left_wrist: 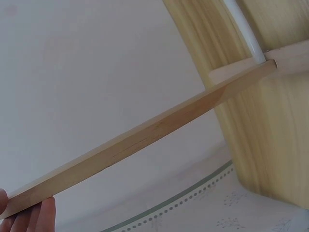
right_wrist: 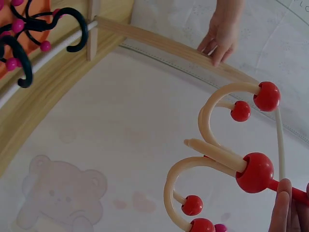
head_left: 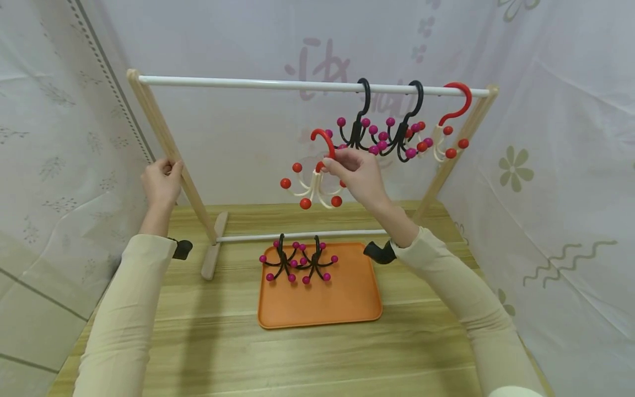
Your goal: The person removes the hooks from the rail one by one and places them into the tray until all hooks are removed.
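Head view shows the right hand [head_left: 358,175] raised in front of the rack, fingers curled and pinching the stem of a red-hooked cream plastic hanger with red ball tips [head_left: 313,179], which hangs in the air below the white top rail [head_left: 248,84] and touches nothing else. From the right wrist view, the fingertips [right_wrist: 285,208] close on the red stem just beside a large red ball, with the cream arms curving away to the left. The left hand [head_left: 161,181] wraps its fingers around the slanted pale wooden left post [head_left: 171,149] of the rack, and the left wrist view shows fingertips [left_wrist: 29,217] against that same strip of wood. On the rail to the right hang two black hangers with magenta ball tips [head_left: 379,129] and, beyond them near the right post, another red-hooked cream hanger [head_left: 448,129]. Below, an orange rectangular tray [head_left: 337,298] sits on the wooden tabletop [head_left: 317,353], just in front of the rack's lower white rail, holding two more black hangers with magenta tips [head_left: 297,266] at its far end.
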Available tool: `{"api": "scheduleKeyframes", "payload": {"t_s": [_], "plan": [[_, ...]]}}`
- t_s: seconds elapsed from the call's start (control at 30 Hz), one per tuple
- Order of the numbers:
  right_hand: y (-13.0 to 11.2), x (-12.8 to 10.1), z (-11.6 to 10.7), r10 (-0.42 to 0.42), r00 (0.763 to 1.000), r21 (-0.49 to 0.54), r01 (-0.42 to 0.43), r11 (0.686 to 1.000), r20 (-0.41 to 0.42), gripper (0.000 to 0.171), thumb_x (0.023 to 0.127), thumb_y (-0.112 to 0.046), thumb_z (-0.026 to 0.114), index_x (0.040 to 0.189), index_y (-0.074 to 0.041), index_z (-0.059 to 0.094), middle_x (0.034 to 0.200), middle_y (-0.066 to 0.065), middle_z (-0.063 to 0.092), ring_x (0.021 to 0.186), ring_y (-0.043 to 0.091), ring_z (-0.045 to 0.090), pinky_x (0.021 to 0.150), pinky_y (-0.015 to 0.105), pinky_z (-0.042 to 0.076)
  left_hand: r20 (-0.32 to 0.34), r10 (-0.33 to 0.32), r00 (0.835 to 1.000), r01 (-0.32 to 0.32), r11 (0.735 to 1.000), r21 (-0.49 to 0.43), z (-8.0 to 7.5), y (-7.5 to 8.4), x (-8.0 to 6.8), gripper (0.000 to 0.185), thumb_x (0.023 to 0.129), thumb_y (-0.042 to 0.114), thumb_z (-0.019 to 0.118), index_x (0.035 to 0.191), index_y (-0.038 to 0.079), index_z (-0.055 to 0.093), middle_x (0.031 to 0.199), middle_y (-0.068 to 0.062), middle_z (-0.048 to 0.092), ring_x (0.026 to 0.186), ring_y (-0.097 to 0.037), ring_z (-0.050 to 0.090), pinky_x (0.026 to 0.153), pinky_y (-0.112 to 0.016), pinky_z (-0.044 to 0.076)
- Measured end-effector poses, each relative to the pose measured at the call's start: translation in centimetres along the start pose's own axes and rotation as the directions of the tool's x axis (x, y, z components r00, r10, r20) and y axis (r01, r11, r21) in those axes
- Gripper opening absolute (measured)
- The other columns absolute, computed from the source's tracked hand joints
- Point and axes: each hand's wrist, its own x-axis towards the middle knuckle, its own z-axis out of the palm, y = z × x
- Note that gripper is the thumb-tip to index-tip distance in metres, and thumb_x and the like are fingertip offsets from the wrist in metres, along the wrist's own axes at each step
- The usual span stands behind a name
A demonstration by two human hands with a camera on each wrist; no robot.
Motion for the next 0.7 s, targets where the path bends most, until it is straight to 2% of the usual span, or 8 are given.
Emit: {"api": "scheduleKeyframes", "payload": {"t_s": [0.03,0.17,0.27,0.4,0.57,0.7], "plan": [[0.2,-0.2,-0.1,0.001,1.000,0.001,-0.001,1.000,-0.003,0.017,0.083,-0.004,0.060,0.092,0.010,0.061,0.084,0.024,0.062,0.079,0.030,0.059,0.073,0.031,0.046,-0.003,0.001,1.000,-0.001,1.000,-0.001,0.0,0.0,0.0,0.037,0.093,0.030,0.041,0.095,-0.003,0.057,0.100,-0.019,0.060,0.072,-0.009,0.048,0.061,-0.022,0.038],[1.4,-1.0,-0.7,0.018,1.000,-0.024,-0.018,1.000,0.001,0.016,0.083,-0.005,0.061,0.091,0.009,0.062,0.081,0.021,0.063,0.074,0.022,0.060,0.058,0.025,0.043,-0.009,0.001,1.000,-0.001,1.000,-0.006,-0.1,0.1,0.0,0.037,0.093,0.030,0.042,0.094,-0.003,0.057,0.099,-0.019,0.060,0.071,-0.007,0.046,0.061,-0.021,0.037],[2.4,-1.8,-1.3,0.051,0.999,-0.036,-0.050,0.998,0.010,0.017,0.083,-0.007,0.061,0.091,0.008,0.062,0.080,0.019,0.064,0.068,0.018,0.057,0.047,0.023,0.034,-0.006,-0.001,1.000,0.001,1.000,-0.005,-0.1,0.1,0.0,0.037,0.093,0.030,0.042,0.095,-0.003,0.058,0.099,-0.019,0.060,0.071,-0.007,0.046,0.061,-0.021,0.037],[3.6,-3.0,-1.9,0.117,0.993,-0.051,-0.117,0.992,0.005,0.019,0.084,-0.010,0.061,0.093,0.007,0.062,0.083,0.019,0.064,0.070,0.017,0.056,0.048,0.025,0.035,0.000,-0.005,1.000,0.005,1.000,0.005,-0.1,0.1,0.0,0.037,0.093,0.030,0.041,0.096,-0.003,0.058,0.099,-0.019,0.060,0.072,-0.010,0.047,0.062,-0.022,0.037],[5.2,-4.4,-2.8,0.194,0.981,-0.087,-0.195,0.977,-0.016,0.023,0.084,-0.014,0.061,0.095,0.006,0.062,0.086,0.017,0.064,0.077,0.019,0.058,0.058,0.027,0.041,0.009,-0.013,1.000,0.013,1.000,-0.001,-0.1,0.1,0.0,0.039,0.093,0.031,0.040,0.098,-0.003,0.058,0.101,-0.019,0.060,0.074,-0.011,0.048,0.063,-0.023,0.038],[6.8,-5.5,-3.4,0.201,0.980,-0.072,-0.201,0.977,-0.016,0.023,0.083,-0.010,0.062,0.095,0.010,0.061,0.086,0.019,0.064,0.077,0.021,0.059,0.066,0.029,0.043,0.014,-0.016,1.000,0.016,1.000,-0.006,-0.1,0.1,-0.1,0.038,0.093,0.031,0.040,0.098,-0.003,0.057,0.101,-0.018,0.060,0.075,-0.012,0.048,0.063,-0.024,0.038]]}}
